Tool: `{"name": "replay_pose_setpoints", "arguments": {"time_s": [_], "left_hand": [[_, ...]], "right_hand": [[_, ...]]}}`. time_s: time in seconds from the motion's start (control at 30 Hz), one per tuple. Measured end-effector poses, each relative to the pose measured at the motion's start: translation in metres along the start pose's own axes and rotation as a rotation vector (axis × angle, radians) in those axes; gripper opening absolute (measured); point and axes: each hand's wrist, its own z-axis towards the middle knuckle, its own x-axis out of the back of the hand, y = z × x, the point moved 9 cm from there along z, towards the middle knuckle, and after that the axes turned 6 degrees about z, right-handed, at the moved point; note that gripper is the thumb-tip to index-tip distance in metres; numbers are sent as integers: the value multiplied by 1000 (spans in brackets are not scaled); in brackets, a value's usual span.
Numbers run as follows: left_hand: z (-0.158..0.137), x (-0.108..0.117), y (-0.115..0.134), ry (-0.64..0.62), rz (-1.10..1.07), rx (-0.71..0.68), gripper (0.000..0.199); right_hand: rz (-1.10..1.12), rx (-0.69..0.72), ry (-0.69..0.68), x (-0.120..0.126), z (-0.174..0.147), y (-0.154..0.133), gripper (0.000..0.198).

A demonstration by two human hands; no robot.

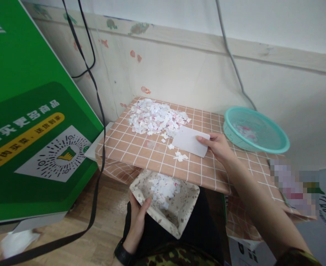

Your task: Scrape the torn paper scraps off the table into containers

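Observation:
My left hand (138, 212) grips the near left rim of a speckled beige tray (185, 207), which is tilted just below the table's front edge. Torn paper scraps (164, 188) lie inside the tray. In my right hand (217, 145) is a white card (189, 141), pinched at its right end with the thumb on top. The card lies low over the table, its far left end against a heap of white and pinkish paper scraps (154, 116). A few loose scraps (180, 157) rest between the card and the front edge.
A brown checked cloth covers the table (207, 177). A turquoise plastic basket (255, 129) with scraps in it stands at the back right, near the wall. A large green sign (27, 111) leans at the left. A black strap (96, 177) hangs in front of the table's left end.

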Motion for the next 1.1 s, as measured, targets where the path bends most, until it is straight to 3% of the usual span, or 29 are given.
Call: {"name": "replay_pose_setpoints", "arguments": {"time_s": [0.17, 0.33, 0.53, 0.67, 0.83, 1.0, 1.1], "left_hand": [[0, -1, 5, -11, 12, -16, 71], [-1, -2, 8, -15, -1, -11, 72], [-7, -2, 12, 23, -39, 22, 72], [-16, 1, 13, 73, -58, 77, 77], [-30, 2, 16, 115, -98, 165, 79], [-36, -2, 19, 104, -129, 187, 79], [-35, -1, 19, 99, -97, 182, 79]], "right_hand": [[-83, -2, -85, -7, 1, -6, 35], [-181, -4, -172, 4, 1, -19, 30], [-137, 11, 0, 30, -17, -12, 28], [-90, -80, -17, 29, -41, 9, 30], [77, -111, 154, 35, -73, 16, 28], [49, -236, 37, 11, -100, 23, 27], [66, -202, 54, 12, -102, 19, 26]]}}
